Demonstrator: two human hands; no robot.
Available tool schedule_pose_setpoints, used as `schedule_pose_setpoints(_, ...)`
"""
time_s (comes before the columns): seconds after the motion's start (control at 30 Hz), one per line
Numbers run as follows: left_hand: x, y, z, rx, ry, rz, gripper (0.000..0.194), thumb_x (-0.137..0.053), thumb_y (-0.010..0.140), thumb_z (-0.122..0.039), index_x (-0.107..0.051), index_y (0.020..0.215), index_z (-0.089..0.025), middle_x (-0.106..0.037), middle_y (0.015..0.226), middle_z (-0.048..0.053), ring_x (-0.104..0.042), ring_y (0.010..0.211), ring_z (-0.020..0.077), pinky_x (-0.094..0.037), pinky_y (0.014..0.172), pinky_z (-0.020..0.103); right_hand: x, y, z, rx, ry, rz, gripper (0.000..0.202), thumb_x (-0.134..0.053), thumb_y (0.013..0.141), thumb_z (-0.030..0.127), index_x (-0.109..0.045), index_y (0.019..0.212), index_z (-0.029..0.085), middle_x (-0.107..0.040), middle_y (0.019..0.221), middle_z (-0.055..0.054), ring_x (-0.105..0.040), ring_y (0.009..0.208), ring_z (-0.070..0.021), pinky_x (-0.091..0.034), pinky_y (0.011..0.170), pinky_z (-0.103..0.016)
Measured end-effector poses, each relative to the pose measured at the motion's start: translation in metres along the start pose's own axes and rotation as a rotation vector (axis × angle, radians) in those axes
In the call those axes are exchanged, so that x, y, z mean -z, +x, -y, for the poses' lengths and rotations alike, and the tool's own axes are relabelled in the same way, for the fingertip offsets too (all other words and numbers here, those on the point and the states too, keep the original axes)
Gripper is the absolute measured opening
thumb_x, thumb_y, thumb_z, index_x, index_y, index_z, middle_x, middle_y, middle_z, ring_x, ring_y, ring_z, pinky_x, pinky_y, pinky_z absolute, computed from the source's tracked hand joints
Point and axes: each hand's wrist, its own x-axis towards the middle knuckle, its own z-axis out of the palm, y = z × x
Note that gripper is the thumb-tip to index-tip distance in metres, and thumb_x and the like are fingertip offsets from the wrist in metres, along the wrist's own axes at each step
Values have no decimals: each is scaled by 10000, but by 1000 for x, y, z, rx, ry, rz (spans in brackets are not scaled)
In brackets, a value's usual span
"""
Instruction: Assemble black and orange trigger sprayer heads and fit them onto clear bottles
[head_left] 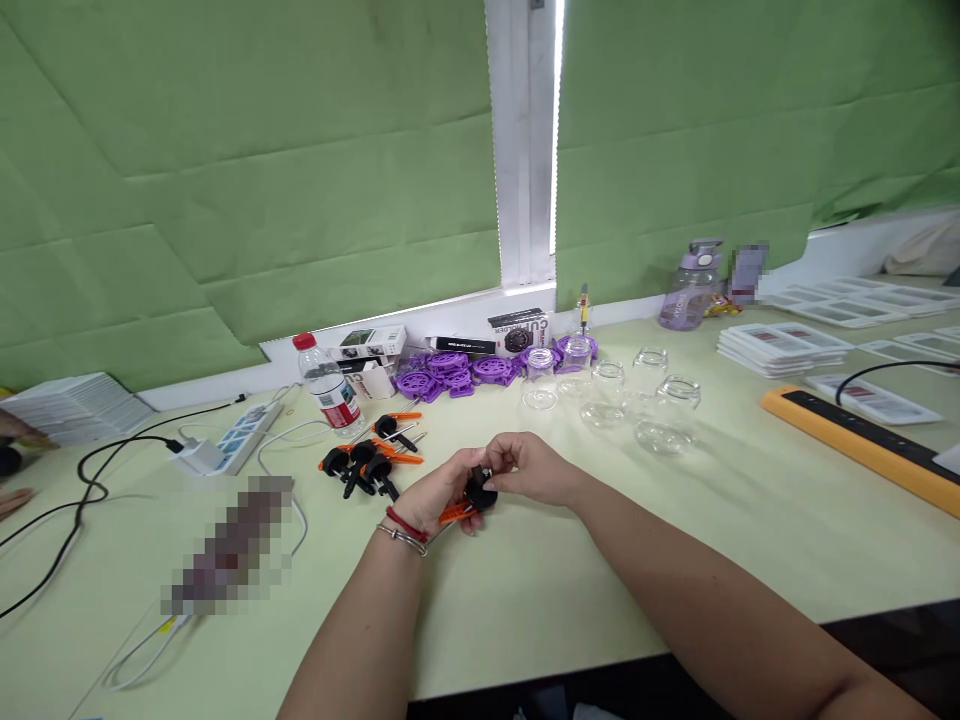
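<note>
My left hand (448, 488) is closed around a small black and orange tool (480, 492) with a round black head and an orange arm. A thin metal rod runs back from it past my left wrist. The fingers of my right hand (525, 466) pinch the black head from the other side; the exact grip point is partly hidden. Just left of my hands lie several similar black and orange tools (365, 458) in a loose pile, with round black heads and black stems.
Several clear glass jars (607, 395) stand beyond my right hand. Purple plastic parts (450, 372), boxes (519, 332) and a red-capped bottle (328, 388) line the back. At left are a power strip (244, 440) and cables; at right, an orange-edged bar (855, 445) and stacked white cards (780, 348).
</note>
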Motion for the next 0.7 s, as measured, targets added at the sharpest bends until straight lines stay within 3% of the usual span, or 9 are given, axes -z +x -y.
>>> schedule_pose_setpoints(0.27, 2, 1, 1, 12, 1, -9, 590, -433, 691, -700, -529, 837, -137, -598, 672, 47, -563, 446, 133, -420, 397, 230, -1, 0, -2, 4, 30, 7, 262, -751, 600, 263, -521, 679, 166, -536, 654, 34, -504, 602, -99, -429, 576, -242)
schedule_pose_setpoints(0.7, 1, 0, 0, 13, -4, -5, 577, -435, 694, -691, -528, 828, -137, -600, 666, 50, -558, 440, 137, -417, 392, 236, -2, 1, -3, -7, 105, 16, 259, -765, 599, 246, -537, 684, 159, -575, 686, 26, -540, 632, -107, -450, 620, -263)
